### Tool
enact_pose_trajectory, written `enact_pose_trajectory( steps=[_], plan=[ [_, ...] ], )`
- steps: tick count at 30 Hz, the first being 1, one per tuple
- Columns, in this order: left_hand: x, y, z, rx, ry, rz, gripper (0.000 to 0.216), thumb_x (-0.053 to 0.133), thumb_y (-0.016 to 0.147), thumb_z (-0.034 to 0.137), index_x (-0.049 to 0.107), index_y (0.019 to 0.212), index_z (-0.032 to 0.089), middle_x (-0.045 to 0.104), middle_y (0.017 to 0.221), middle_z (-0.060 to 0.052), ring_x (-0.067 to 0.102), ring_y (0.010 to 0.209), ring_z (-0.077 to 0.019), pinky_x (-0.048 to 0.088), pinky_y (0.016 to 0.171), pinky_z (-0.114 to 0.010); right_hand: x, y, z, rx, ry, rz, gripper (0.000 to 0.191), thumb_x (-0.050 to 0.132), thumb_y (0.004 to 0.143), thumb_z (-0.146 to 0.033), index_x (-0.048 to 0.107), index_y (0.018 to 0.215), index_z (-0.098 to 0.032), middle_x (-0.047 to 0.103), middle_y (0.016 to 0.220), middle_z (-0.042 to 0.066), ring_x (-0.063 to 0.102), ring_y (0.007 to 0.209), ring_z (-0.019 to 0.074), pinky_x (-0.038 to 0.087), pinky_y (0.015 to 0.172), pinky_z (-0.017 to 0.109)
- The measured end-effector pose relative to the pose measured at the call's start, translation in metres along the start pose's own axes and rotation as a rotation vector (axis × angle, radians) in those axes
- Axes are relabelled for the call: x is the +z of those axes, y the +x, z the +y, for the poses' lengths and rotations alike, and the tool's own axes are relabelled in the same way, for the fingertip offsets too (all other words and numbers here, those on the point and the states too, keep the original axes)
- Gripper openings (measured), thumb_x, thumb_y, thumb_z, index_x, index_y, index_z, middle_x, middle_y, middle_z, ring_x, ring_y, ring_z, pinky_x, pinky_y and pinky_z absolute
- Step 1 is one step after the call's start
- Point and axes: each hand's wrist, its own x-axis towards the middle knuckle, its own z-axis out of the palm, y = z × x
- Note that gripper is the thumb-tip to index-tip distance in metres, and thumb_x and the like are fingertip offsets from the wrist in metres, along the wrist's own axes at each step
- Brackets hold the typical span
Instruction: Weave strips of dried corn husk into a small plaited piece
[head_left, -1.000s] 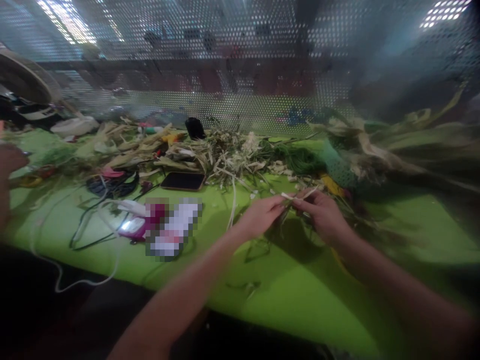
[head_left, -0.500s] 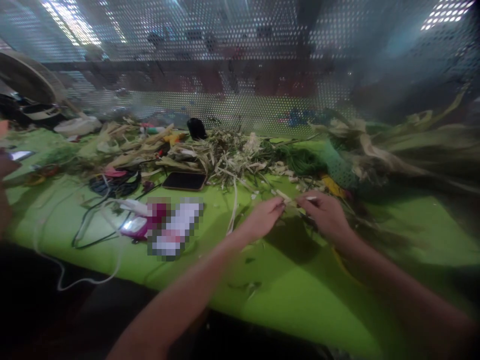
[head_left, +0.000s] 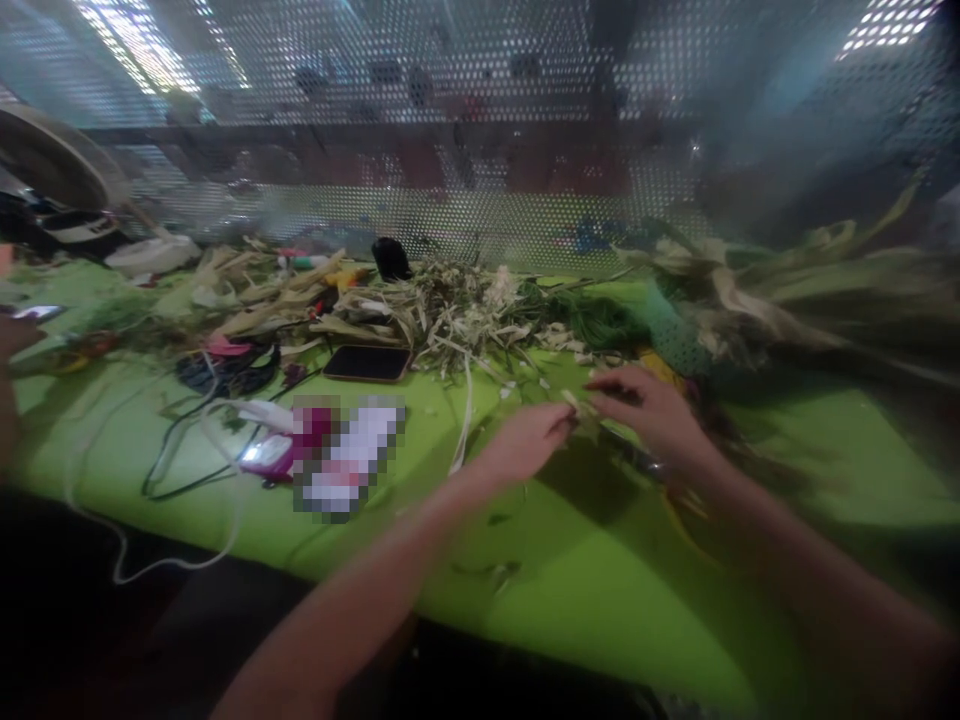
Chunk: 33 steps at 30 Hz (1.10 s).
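My left hand (head_left: 531,437) is closed in a pinch on a short pale strip of dried husk (head_left: 576,402) just above the table. My right hand (head_left: 646,408) faces it from the right, thumb and forefinger stretched toward the strip and slightly apart; whether they touch it is blurred. Below the right palm shows a dark, partly shiny thing (head_left: 634,450), too blurred to name. A heap of dried husk scraps (head_left: 465,315) lies beyond both hands. One long pale strip (head_left: 466,415) hangs from the heap toward my left forearm.
On the green table (head_left: 570,590) lie a dark phone (head_left: 367,363), a magenta device (head_left: 270,453) with cables, and a blurred-out sheet. Green twine (head_left: 607,318) and a large husk bundle (head_left: 742,300) are at right. A fan (head_left: 56,160) and another person's hand (head_left: 15,335) are at left.
My right hand has lifted slightly and its fingers have stretched out; the white piece seen at them is no longer visible. My left hand has shifted a little right with the husk strip.
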Motion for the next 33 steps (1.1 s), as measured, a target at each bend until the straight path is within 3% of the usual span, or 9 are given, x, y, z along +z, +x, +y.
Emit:
enact_pose_trajectory(
  steps=[5,14,18,21,23,26,28,33],
  plan=[
    [0.004,0.002,0.002,0.031,0.117,-0.015,0.021,0.042,0.093,0.022,0.061,0.086,0.016,0.066,0.085,-0.004,0.054,0.075,-0.0151,0.042,0.071,-0.028,0.005,-0.001,-0.009,-0.005,0.038,-0.101,0.016,0.067,0.081,-0.035,0.070,0.077,-0.019,0.068,0.078,0.004,0.061,0.075,0.0188,0.046,0.071,0.031],
    [0.013,-0.001,0.002,0.079,-0.099,-0.067,0.021,0.047,0.088,0.020,0.068,0.091,0.019,0.071,0.091,-0.003,0.061,0.083,-0.0164,0.045,0.077,-0.028,0.010,-0.001,-0.012,0.037,0.171,0.084,0.013,0.068,0.078,-0.031,0.063,0.076,-0.019,0.062,0.073,0.001,0.057,0.072,0.0165,0.044,0.069,0.030],
    [0.014,0.000,0.000,0.000,-0.182,0.032,0.019,0.047,0.091,0.025,0.064,0.087,0.016,0.067,0.085,-0.004,0.058,0.078,-0.0160,0.044,0.073,-0.029,0.004,0.001,-0.011,0.037,0.137,0.067,0.020,0.067,0.081,-0.037,0.068,0.093,-0.021,0.067,0.090,0.004,0.060,0.083,0.0192,0.045,0.076,0.032],
    [0.010,0.002,0.000,-0.091,-0.292,0.138,0.025,0.044,0.094,0.030,0.061,0.083,0.016,0.061,0.079,-0.004,0.053,0.072,-0.0147,0.043,0.068,-0.028,-0.002,0.001,-0.008,0.075,0.081,0.197,0.036,0.068,0.081,-0.042,0.063,0.113,-0.024,0.065,0.110,0.006,0.059,0.093,0.0208,0.045,0.079,0.033],
    [0.007,0.003,0.000,-0.090,-0.328,0.220,0.025,0.044,0.094,0.028,0.061,0.082,0.016,0.058,0.082,-0.004,0.053,0.077,-0.0155,0.043,0.071,-0.029,-0.002,0.000,-0.008,0.135,0.082,0.230,0.033,0.067,0.081,-0.046,0.063,0.104,-0.023,0.065,0.101,0.005,0.058,0.086,0.0198,0.044,0.074,0.031],
    [0.006,0.004,0.002,-0.077,-0.319,0.305,0.022,0.047,0.093,0.024,0.064,0.081,0.015,0.057,0.088,-0.006,0.051,0.086,-0.0173,0.042,0.079,-0.031,0.004,-0.002,-0.011,0.187,0.098,0.037,0.031,0.062,0.083,-0.051,0.061,0.078,-0.020,0.059,0.073,0.001,0.051,0.068,0.0163,0.039,0.063,0.029],
    [0.006,0.004,0.003,-0.070,-0.322,0.315,0.023,0.048,0.092,0.024,0.066,0.081,0.015,0.057,0.089,-0.006,0.051,0.088,-0.0180,0.041,0.082,-0.032,0.010,-0.003,-0.012,0.169,0.119,-0.088,0.033,0.062,0.083,-0.050,0.059,0.071,-0.020,0.053,0.065,-0.001,0.046,0.062,0.0144,0.035,0.059,0.028],
    [0.005,0.003,-0.001,-0.043,-0.361,0.283,0.025,0.049,0.092,0.025,0.070,0.083,0.017,0.060,0.094,-0.006,0.052,0.093,-0.0197,0.041,0.088,-0.035,0.013,-0.005,-0.013,0.150,0.156,-0.091,0.025,0.062,0.082,-0.039,0.057,0.067,-0.020,0.049,0.062,-0.002,0.043,0.060,0.0129,0.033,0.058,0.027]
  ],
)
